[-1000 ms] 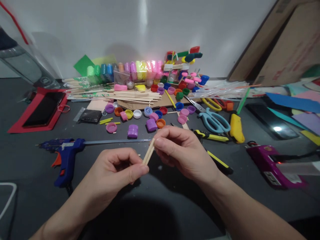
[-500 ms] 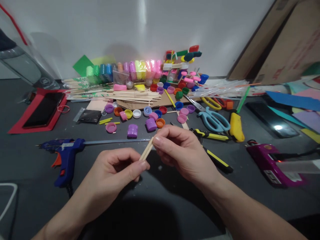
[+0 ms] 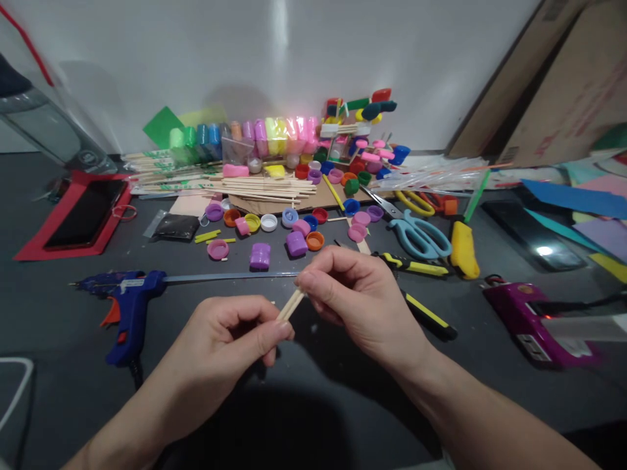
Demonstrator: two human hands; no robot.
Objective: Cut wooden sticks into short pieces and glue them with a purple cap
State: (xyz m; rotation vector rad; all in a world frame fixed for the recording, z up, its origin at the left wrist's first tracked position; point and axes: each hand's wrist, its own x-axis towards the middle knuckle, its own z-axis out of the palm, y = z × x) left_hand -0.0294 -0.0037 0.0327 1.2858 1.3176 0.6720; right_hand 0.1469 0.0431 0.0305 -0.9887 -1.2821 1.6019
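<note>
Two short wooden sticks [image 3: 292, 304] lie side by side, slanting up to the right between my hands. My left hand [image 3: 240, 336] pinches their lower end between thumb and fingers. Thumb and forefinger of my right hand [image 3: 347, 290] close on the upper end. My fingers hide both ends of the sticks. Just beyond my hands on the grey table stand purple bottle caps [image 3: 260, 256], and a clear glue stick [image 3: 235, 275] runs out from the blue glue gun [image 3: 132, 307] towards my right hand.
Blue-handled scissors [image 3: 421, 235], a yellow-black cutter [image 3: 428, 316] and a purple power strip [image 3: 533, 326] lie to the right. Bottle caps [image 3: 268, 222], wooden skewers [image 3: 274, 188] and clay tubs [image 3: 259, 137] spread across the back. A phone [image 3: 85, 215] rests on red paper at left.
Both hands have lowered very slightly with the sticks, and my right fingertips now cover more of the upper end. Things on the table stay put.
</note>
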